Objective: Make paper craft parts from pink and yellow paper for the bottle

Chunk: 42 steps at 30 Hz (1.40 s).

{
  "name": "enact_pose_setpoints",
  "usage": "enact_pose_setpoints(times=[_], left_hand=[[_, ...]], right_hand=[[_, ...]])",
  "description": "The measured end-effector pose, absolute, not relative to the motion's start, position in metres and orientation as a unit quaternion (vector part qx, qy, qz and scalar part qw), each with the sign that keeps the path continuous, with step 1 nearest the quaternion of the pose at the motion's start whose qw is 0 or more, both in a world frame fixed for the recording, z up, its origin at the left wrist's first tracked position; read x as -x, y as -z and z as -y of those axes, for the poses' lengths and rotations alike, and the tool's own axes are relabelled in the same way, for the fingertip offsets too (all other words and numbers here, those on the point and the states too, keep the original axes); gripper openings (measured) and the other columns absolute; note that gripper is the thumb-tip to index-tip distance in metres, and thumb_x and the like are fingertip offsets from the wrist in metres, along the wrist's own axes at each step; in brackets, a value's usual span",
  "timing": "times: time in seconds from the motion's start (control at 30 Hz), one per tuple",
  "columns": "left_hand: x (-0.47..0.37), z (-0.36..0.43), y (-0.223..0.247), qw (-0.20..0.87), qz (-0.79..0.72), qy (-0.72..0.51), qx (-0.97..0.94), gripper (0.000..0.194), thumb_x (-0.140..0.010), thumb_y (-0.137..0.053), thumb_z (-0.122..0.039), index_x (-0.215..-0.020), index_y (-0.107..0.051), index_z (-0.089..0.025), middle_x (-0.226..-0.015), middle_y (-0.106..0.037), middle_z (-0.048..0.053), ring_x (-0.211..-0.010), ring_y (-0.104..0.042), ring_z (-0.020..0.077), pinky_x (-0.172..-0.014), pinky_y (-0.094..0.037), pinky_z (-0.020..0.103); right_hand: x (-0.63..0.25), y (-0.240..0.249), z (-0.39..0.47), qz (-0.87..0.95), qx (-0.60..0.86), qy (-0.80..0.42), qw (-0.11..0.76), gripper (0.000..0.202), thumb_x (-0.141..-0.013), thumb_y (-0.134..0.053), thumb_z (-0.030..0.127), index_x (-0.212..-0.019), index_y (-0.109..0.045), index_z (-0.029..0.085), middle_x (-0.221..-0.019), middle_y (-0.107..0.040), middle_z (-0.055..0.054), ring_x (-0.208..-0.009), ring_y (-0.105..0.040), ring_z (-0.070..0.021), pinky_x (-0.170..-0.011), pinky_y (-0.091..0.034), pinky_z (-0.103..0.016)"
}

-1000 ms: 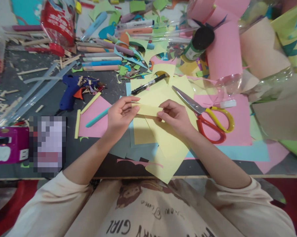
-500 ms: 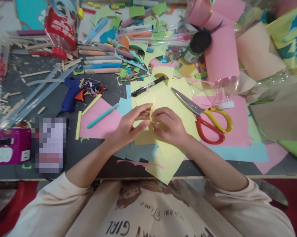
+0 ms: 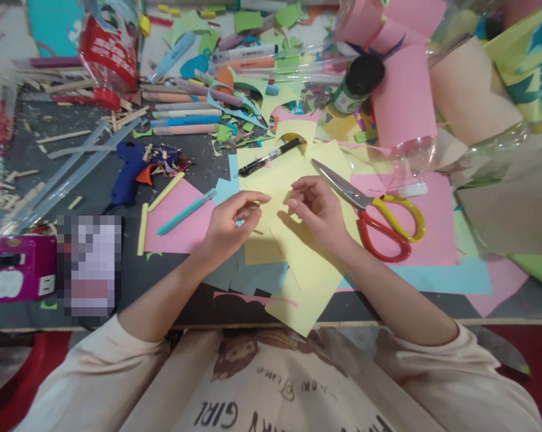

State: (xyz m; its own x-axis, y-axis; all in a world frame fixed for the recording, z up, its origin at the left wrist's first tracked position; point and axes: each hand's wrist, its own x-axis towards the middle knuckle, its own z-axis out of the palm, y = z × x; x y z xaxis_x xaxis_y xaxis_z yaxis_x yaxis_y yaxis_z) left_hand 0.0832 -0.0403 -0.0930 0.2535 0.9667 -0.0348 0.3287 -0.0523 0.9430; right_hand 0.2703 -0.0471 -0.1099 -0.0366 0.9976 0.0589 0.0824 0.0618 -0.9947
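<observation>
Over the yellow paper sheets (image 3: 313, 288), my two hands are apart with a gap between them. My left hand (image 3: 232, 225) is loosely curved, its index finger stretched out and its thumb apart below. A thin pale edge (image 3: 258, 232) shows just under that thumb; whether the hand touches it I cannot tell. My right hand (image 3: 320, 213) has its fingers bent and the thumb a little away from them, with nothing visible between. A black marker (image 3: 271, 157) lies beyond both hands. Scissors (image 3: 365, 207) with red and yellow handles lie right of my right hand.
A blue glue gun (image 3: 129, 174), a teal pen (image 3: 187, 211) and a phone (image 3: 93, 264) lie to the left. Several markers (image 3: 187, 120) and paper scraps are beyond. A black-capped bottle (image 3: 358, 84) leans near a pink-wrapped bottle (image 3: 406, 96) at the back right.
My hands have drawn apart from the small curled yellow paper piece they held together. My right hand moved right and up, my left slightly left; the piece no longer shows clearly.
</observation>
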Motion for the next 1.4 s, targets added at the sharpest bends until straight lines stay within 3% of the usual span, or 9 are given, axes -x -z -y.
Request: enact_pose_setpoints(times=[0.1, 0.23, 0.33, 0.47, 0.73, 0.97, 1.4], left_hand=[[-0.082, 0.041, 0.095, 0.467, -0.49, -0.322, -0.662, 0.022, -0.084, -0.054, -0.023, -0.099, -0.07, -0.019, -0.096, -0.074, 0.005, -0.075, -0.066, 0.0116, -0.061, -0.05, 0.02], [-0.082, 0.041, 0.098, 0.482, -0.489, -0.332, -0.647, 0.024, -0.083, -0.056, -0.026, -0.104, -0.067, -0.019, -0.099, -0.073, 0.005, -0.077, -0.066, 0.0113, -0.068, -0.052, 0.021], [-0.082, 0.039, 0.096, 0.543, -0.491, -0.345, -0.587, 0.038, -0.08, -0.062, -0.032, -0.115, -0.06, -0.019, -0.096, -0.071, 0.005, -0.077, -0.068, 0.0127, -0.064, -0.054, 0.021], [-0.083, 0.037, 0.088, 0.63, -0.474, -0.325, -0.521, 0.043, -0.08, -0.063, -0.036, -0.119, -0.057, -0.018, -0.074, -0.067, 0.0, -0.067, -0.07, 0.0141, -0.058, -0.055, 0.022], [-0.083, 0.037, 0.086, 0.62, -0.491, -0.297, -0.536, 0.032, -0.081, -0.066, -0.045, -0.09, -0.072, -0.015, -0.061, -0.066, 0.001, -0.049, -0.06, 0.0105, -0.047, -0.05, 0.02], [-0.081, 0.042, 0.089, 0.549, -0.49, -0.258, -0.627, 0.031, -0.088, -0.057, -0.046, -0.091, -0.071, -0.018, -0.062, -0.065, 0.0, -0.052, -0.059, 0.0102, -0.046, -0.046, 0.017], [-0.088, 0.05, 0.087, 0.647, -0.432, -0.269, -0.567, 0.025, -0.09, -0.055, -0.045, -0.091, -0.059, -0.02, -0.071, -0.07, 0.001, -0.058, -0.065, 0.0113, -0.058, -0.055, 0.022]], right_hand=[[-0.271, 0.109, 0.046, 0.552, 0.494, -0.501, 0.448, 0.028, -0.08, -0.069, 0.046, -0.088, -0.055, 0.022, -0.069, -0.053, 0.004, -0.061, -0.051, -0.0108, -0.058, -0.039, -0.027], [-0.271, 0.106, 0.047, 0.583, 0.517, -0.487, 0.394, 0.03, -0.079, -0.069, 0.042, -0.068, -0.05, 0.021, -0.056, -0.044, 0.007, -0.052, -0.038, -0.0085, -0.052, -0.032, -0.026], [-0.271, 0.105, 0.048, 0.567, 0.512, -0.498, 0.411, 0.031, -0.08, -0.068, 0.044, -0.068, -0.051, 0.021, -0.057, -0.047, 0.006, -0.052, -0.04, -0.0088, -0.052, -0.032, -0.026], [-0.269, 0.105, 0.049, 0.537, 0.483, -0.525, 0.45, 0.039, -0.078, -0.069, 0.055, -0.07, -0.053, 0.021, -0.058, -0.049, 0.005, -0.052, -0.044, -0.0091, -0.052, -0.035, -0.026], [-0.269, 0.105, 0.048, 0.523, 0.469, -0.553, 0.449, 0.043, -0.077, -0.069, 0.06, -0.07, -0.054, 0.021, -0.058, -0.048, 0.006, -0.053, -0.043, -0.0087, -0.051, -0.033, -0.025], [-0.271, 0.106, 0.049, 0.534, 0.472, -0.549, 0.437, 0.044, -0.078, -0.068, 0.061, -0.066, -0.053, 0.021, -0.059, -0.048, 0.005, -0.054, -0.043, -0.0088, -0.052, -0.032, -0.026], [-0.272, 0.104, 0.051, 0.568, 0.469, -0.479, 0.478, 0.036, -0.083, -0.064, 0.055, -0.071, -0.056, 0.022, -0.065, -0.052, 0.003, -0.056, -0.047, -0.0099, -0.053, -0.039, -0.028]])
